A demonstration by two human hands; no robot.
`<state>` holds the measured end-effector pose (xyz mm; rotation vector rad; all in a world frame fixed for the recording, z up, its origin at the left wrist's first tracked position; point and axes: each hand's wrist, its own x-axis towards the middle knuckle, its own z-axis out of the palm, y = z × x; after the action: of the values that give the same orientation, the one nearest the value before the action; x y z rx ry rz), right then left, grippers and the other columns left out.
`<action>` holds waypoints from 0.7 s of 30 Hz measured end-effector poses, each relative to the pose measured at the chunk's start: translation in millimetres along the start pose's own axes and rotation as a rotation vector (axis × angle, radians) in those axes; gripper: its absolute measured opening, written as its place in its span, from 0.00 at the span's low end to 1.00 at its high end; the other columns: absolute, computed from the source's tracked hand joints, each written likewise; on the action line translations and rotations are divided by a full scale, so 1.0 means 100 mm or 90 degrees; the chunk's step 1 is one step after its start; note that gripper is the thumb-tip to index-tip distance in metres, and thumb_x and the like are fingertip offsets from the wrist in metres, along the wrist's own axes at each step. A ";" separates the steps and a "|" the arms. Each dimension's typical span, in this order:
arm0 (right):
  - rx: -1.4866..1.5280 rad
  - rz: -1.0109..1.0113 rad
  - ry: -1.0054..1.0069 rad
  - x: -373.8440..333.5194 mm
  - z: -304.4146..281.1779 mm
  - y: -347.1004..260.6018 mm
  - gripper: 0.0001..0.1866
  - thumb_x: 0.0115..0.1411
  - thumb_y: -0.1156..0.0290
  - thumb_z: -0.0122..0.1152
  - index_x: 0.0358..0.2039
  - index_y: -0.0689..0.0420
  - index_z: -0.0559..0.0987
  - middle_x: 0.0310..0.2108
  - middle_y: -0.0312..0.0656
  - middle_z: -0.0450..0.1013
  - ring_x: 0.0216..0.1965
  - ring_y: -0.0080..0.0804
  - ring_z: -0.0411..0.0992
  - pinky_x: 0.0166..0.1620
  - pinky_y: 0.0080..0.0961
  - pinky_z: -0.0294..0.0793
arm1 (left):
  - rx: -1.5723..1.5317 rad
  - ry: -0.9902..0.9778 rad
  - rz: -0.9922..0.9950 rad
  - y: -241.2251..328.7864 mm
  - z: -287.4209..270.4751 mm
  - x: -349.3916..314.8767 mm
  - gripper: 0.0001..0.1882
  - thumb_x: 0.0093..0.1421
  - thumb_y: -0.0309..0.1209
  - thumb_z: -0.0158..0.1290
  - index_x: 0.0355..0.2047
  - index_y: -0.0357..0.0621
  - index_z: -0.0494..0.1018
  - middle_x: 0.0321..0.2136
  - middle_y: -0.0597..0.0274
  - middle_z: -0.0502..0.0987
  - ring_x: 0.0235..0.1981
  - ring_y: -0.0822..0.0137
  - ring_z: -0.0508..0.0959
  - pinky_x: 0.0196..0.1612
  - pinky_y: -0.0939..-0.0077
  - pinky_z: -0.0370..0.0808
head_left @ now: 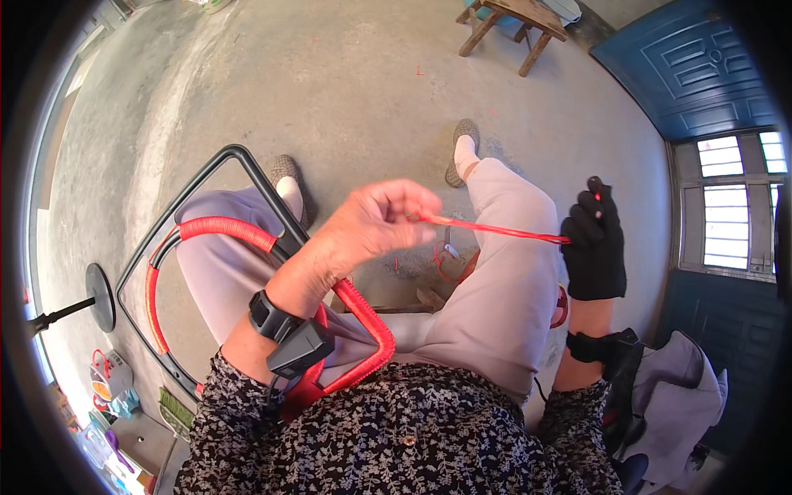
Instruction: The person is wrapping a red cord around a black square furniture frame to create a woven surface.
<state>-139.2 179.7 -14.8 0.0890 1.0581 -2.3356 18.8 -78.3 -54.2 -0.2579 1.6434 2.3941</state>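
Observation:
Several thin red strands, which look like plastic cord (pixel 503 230), stretch nearly level between my two hands above my lap. My bare left hand (pixel 375 219) pinches their left end between thumb and fingers. The other end runs into the closed fist of my right hand (pixel 596 239), which wears a black glove. Under my left forearm a black metal frame (pixel 177 194) leans across my left thigh. Red wrapping (pixel 227 228) covers parts of its bars, and a bent, red-wrapped bar (pixel 375 326) rests by my lap. My forearm hides part of the frame.
Loose red strands (pixel 452 266) lie between my legs. A wooden stool (pixel 524 18) stands on the far floor, near a blue door (pixel 701 66). On the left are a black disc on a rod (pixel 101 297), a bucket (pixel 114 375) and a green brush (pixel 175 412). Grey cloth (pixel 681 396) hangs at right.

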 end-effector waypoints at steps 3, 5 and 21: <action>-0.151 -0.120 0.109 -0.03 -0.31 -0.25 0.13 0.64 0.68 0.49 0.45 0.61 0.70 0.22 0.30 0.59 0.15 0.13 0.51 0.18 0.14 0.51 | -0.057 0.115 0.030 0.07 -0.07 0.02 0.18 0.51 0.26 0.62 0.42 0.39 0.72 0.36 0.70 0.75 0.28 0.81 0.70 0.35 0.86 0.70; -0.277 -0.188 0.182 -0.08 -0.45 -0.40 0.15 0.63 0.65 0.51 0.45 0.62 0.71 0.22 0.30 0.61 0.16 0.13 0.53 0.19 0.12 0.51 | 0.097 0.130 0.030 -0.11 -0.14 0.03 0.20 0.50 0.28 0.63 0.43 0.39 0.71 0.36 0.68 0.75 0.30 0.77 0.71 0.35 0.83 0.71; -0.597 -0.211 0.449 -0.31 -1.62 -0.64 0.11 0.56 0.65 0.57 0.36 0.57 0.76 0.22 0.39 0.73 0.14 0.20 0.63 0.16 0.17 0.58 | 0.406 -0.119 -0.009 -0.10 0.35 0.03 0.26 0.49 0.34 0.63 0.46 0.39 0.68 0.37 0.57 0.74 0.31 0.68 0.77 0.33 0.76 0.76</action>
<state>-173.2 342.8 -74.2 0.4127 2.5689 -1.8282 17.8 -41.8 -51.1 0.0643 2.1738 1.6945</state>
